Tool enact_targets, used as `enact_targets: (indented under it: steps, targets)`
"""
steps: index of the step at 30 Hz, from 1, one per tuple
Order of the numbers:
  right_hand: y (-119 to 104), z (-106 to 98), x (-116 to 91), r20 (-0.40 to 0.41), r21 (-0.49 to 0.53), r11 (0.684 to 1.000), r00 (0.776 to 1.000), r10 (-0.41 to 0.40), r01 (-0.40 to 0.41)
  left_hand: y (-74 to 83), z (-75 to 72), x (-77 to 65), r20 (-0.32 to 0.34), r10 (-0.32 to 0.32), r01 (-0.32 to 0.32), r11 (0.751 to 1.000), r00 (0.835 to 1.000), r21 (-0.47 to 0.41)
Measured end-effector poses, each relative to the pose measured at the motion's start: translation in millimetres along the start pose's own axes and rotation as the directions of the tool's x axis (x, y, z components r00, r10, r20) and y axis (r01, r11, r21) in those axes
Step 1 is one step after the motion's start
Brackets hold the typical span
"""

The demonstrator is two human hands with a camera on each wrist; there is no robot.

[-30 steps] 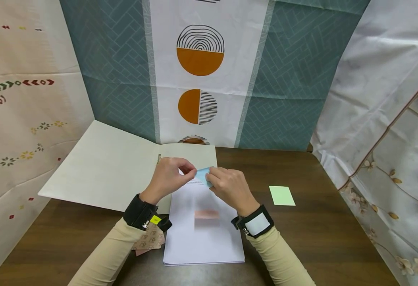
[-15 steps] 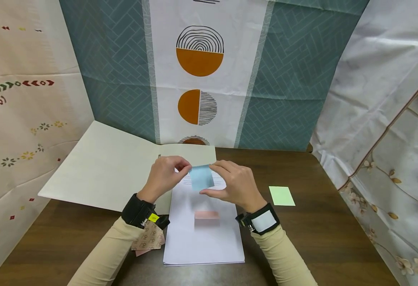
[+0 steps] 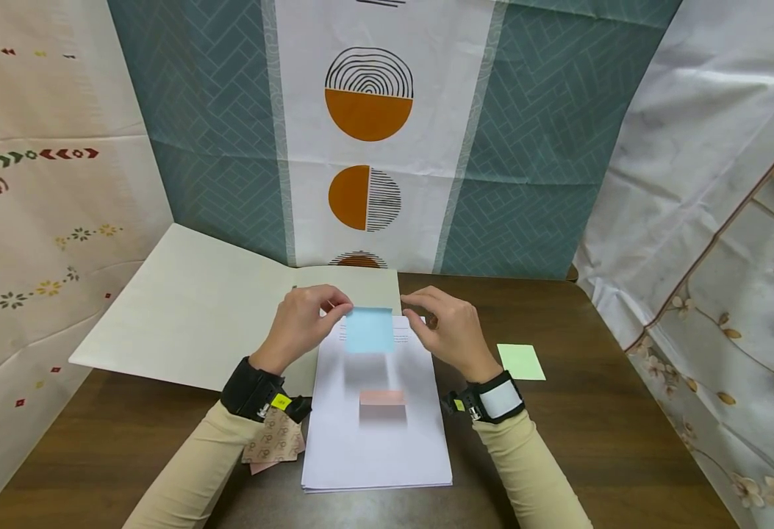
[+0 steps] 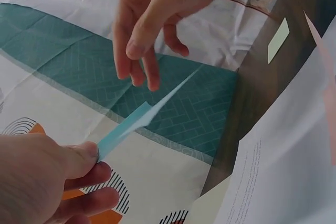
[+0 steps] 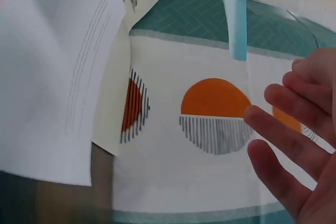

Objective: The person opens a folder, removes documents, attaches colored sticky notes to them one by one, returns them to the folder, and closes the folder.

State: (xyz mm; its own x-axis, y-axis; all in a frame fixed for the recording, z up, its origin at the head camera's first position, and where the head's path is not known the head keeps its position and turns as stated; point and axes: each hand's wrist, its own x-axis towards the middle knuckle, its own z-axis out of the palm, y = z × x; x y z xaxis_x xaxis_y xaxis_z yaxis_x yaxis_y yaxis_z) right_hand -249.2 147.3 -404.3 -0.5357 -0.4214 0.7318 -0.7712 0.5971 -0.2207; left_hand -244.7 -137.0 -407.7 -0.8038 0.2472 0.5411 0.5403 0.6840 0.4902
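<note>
Blue paper, a single sticky note [image 3: 370, 330], is at the middle of the head view, where the left hand [image 3: 303, 319] pinches it by the upper left corner. It is in the air above the printed sheets [image 3: 376, 455]. The right hand [image 3: 449, 323] holds nothing; its fingers are parted, near the note's right edge but not touching it. The step in hand appears to be the positioning of this note over the page. The next move would call for a light, steady pinch, so that the bent top strip does not twist. Lower on the sheets is a pink sticky note [image 3: 382, 397]. Farther out, a pale-green sticky note [image 3: 522, 362] lies on the brown table [image 3: 592, 441] at right, and a cream folder [image 3: 215, 316] spreads to the left of centre.
</note>
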Motion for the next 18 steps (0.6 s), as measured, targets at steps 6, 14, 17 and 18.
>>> enact_targets:
  steps: [6, 14, 17, 18]
  targets:
    - [8, 1, -4, 0.067, 0.152, 0.974, 0.985, 0.157, -0.165, 2.6, 2.1, -0.3, 0.016, 0.006, -0.006, 1.0, 1.0, -0.011]
    - [3, 5, -2, 0.144, 0.143, 0.965, 0.97, 0.198, -0.218, 8.5, 4.6, 0.2, 0.024, 0.026, -0.025, 0.998, 0.999, -0.05]
    - [1, 6, -2, 0.156, 0.126, 0.967, 0.967, 0.199, -0.22, 10.4, 5.0, -0.4, 0.034, 0.029, -0.027, 0.997, 0.999, -0.067]
    - [0, 6, -2, 0.152, 0.121, 0.968, 0.968, 0.2, -0.22, 10.9, 5.1, -0.6, 0.034, 0.029, -0.026, 0.997, 0.999, -0.069]
